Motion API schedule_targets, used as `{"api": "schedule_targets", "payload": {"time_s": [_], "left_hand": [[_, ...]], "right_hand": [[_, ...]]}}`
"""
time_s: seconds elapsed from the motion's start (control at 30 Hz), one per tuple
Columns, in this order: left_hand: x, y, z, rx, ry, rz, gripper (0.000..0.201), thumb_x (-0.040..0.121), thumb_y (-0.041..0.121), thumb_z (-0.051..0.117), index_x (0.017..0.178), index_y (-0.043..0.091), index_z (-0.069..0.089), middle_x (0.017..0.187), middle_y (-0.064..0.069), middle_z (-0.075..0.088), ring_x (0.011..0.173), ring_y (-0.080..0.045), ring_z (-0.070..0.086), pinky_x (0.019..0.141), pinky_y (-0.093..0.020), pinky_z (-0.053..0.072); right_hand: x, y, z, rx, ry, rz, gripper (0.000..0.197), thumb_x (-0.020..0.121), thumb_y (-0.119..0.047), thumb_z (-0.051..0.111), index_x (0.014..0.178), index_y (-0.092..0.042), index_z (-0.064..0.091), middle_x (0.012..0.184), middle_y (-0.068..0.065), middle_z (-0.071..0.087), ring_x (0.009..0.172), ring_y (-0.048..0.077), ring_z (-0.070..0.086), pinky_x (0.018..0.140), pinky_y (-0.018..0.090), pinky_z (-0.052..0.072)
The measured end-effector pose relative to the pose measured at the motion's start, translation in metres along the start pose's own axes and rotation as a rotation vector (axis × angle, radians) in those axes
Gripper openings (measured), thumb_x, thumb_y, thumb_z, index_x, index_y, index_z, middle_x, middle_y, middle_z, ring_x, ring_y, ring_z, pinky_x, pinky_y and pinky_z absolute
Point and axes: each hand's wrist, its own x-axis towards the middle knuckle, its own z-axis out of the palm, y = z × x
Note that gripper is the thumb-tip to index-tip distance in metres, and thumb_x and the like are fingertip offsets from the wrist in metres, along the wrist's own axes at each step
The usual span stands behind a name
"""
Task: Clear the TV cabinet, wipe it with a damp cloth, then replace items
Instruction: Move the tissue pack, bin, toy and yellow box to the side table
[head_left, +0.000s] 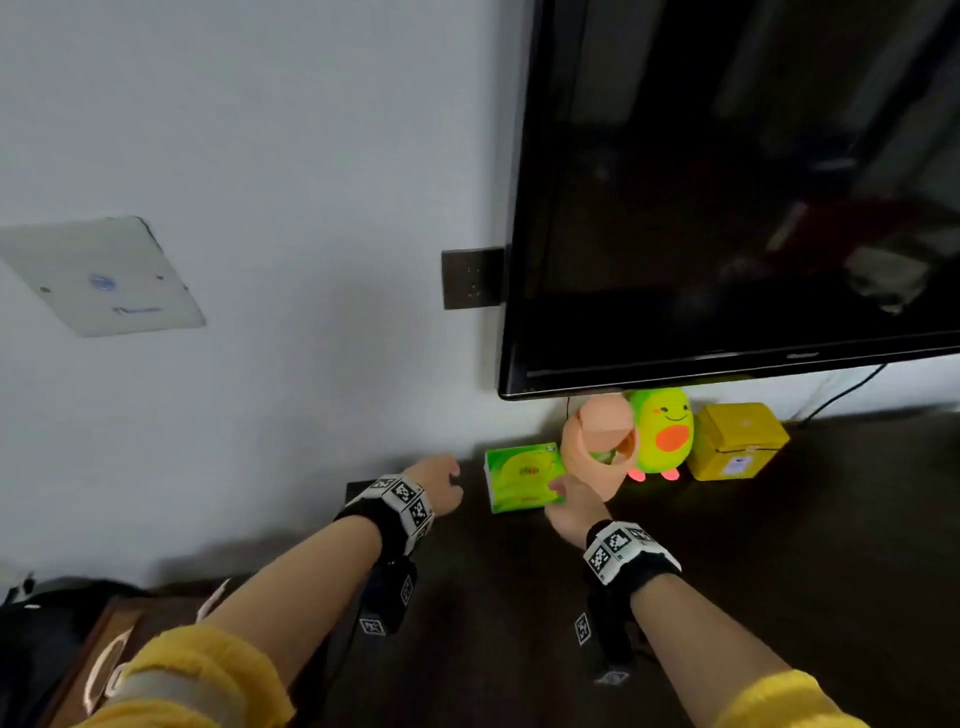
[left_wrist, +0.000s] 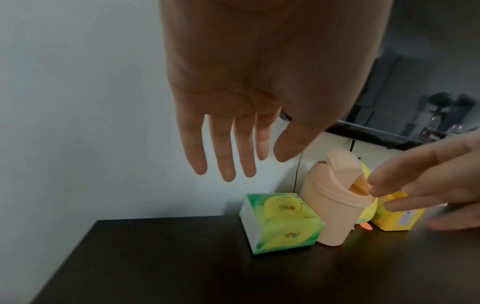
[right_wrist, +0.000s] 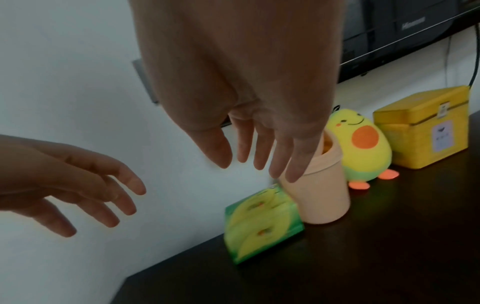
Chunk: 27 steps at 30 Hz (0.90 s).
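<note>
On the dark TV cabinet (head_left: 727, 545) a row of items stands against the wall: a green tissue pack (head_left: 522, 475), a peach mini bin with a swing lid (head_left: 600, 447), an avocado plush (head_left: 662, 431) and a yellow box (head_left: 737, 439). My left hand (head_left: 436, 483) hovers open to the left of the tissue pack (left_wrist: 280, 224), holding nothing. My right hand (head_left: 571, 501) is open in front of the tissue pack and the bin (right_wrist: 324, 195), fingers spread, not gripping either. No cloth is in view.
The wall-mounted TV (head_left: 727, 182) hangs low over the items. A dark wall socket (head_left: 471, 278) sits beside it, and a cable (head_left: 841, 395) drops behind the yellow box. The cabinet's left end (left_wrist: 98, 222) lies near my left hand. A brown stand (head_left: 104, 649) stands lower left.
</note>
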Motion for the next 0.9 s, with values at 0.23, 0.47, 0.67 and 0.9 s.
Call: {"api": "schedule_targets", "payload": {"time_s": [0.23, 0.47, 0.67, 0.9], "left_hand": [[0.056, 0.083, 0.052, 0.061, -0.039, -0.03, 0.058, 0.088, 0.032, 0.057, 0.139, 0.011, 0.037, 0.141, -0.012, 0.045, 0.127, -0.03, 0.048, 0.102, -0.035, 0.04], [0.102, 0.089, 0.084, 0.134, -0.063, -0.121, 0.076, 0.075, 0.039, 0.066, 0.139, 0.022, 0.03, 0.135, -0.009, 0.046, 0.121, -0.032, 0.051, 0.097, -0.045, 0.047], [0.143, 0.082, 0.105, 0.265, -0.052, -0.115, 0.098, 0.07, 0.039, 0.074, 0.147, 0.016, 0.017, 0.15, -0.011, 0.027, 0.137, -0.033, 0.031, 0.107, -0.045, 0.037], [0.171, 0.083, 0.114, 0.5, -0.121, -0.143, 0.12, 0.067, 0.037, 0.081, 0.151, 0.017, -0.002, 0.156, -0.012, 0.011, 0.146, -0.034, 0.007, 0.116, -0.051, 0.019]], "right_hand": [[0.049, 0.044, -0.091, -0.023, 0.091, -0.089, 0.076, 0.073, -0.047, 0.04, 0.141, -0.013, 0.035, 0.139, 0.014, 0.04, 0.128, 0.032, 0.038, 0.107, 0.037, 0.034], [0.109, 0.051, -0.09, -0.264, 0.185, -0.371, 0.082, 0.068, -0.067, 0.03, 0.143, -0.035, 0.03, 0.154, -0.008, 0.022, 0.143, 0.018, 0.016, 0.116, 0.041, 0.021], [0.155, 0.063, -0.077, -0.429, 0.093, -0.338, 0.074, 0.075, -0.051, 0.06, 0.138, -0.039, 0.021, 0.15, -0.002, 0.014, 0.143, 0.028, 0.001, 0.113, 0.051, 0.021], [0.173, 0.078, -0.063, -0.566, 0.14, -0.355, 0.102, 0.061, -0.057, 0.074, 0.134, -0.043, 0.004, 0.146, 0.0, -0.002, 0.139, 0.038, -0.004, 0.097, 0.053, 0.045]]}}
